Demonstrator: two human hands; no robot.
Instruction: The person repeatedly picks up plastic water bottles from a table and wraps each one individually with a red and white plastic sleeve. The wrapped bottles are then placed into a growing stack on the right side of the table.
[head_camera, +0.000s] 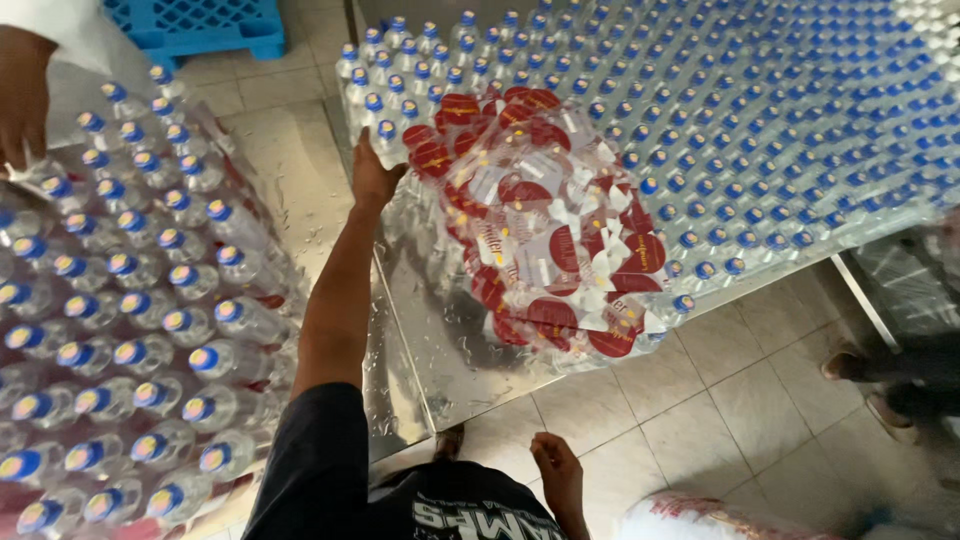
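Left hand (372, 172) open, palm flat against shrink-wrapped bottle pack (555, 230), steadying it on steel table (440, 330) beside loose bottles (760, 130). Right hand (556, 468) low, loosely curled, holding nothing.

Wet steel table (455, 350) — blue-capped clear bottles (760, 130) massed upright, one shrink-wrapped pack (560, 240) (red-and-white film) on top

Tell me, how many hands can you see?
3. The person's left hand touches the wrapped bottle pack; their right hand hangs low; another person's hand rests on bottles top left. Others may be hidden.
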